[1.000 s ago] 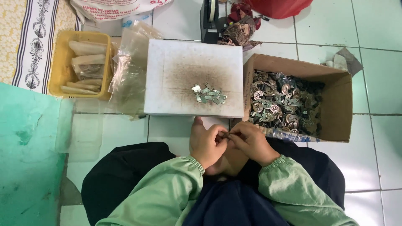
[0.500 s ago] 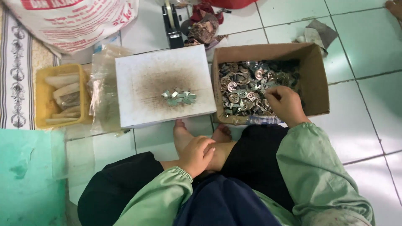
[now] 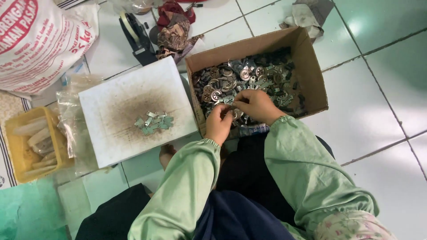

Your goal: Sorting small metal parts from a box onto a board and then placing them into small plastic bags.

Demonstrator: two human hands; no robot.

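Observation:
Both my hands meet over the near edge of an open cardboard box (image 3: 311,62) filled with several small metal parts (image 3: 231,80). My left hand (image 3: 219,123) pinches something small at its fingertips. Fingers curled, my right hand (image 3: 257,106) touches the same spot. What sits between the fingers looks like a metal part, but it is mostly hidden. A white square board (image 3: 129,89), stained brown in the middle, lies to the left with a little pile of metal pieces (image 3: 153,122) on it.
A yellow tray (image 3: 15,151) of pale sticks sits at far left beside a clear plastic bag (image 3: 71,120). A large white printed sack (image 3: 40,40) lies at top left. A tape dispenser (image 3: 135,38) and crumpled cloth (image 3: 175,29) lie behind the board, on a tiled floor.
My left hand rose from my lap to the box and joined my right hand, which was reaching into the parts alone. The view shifted right.

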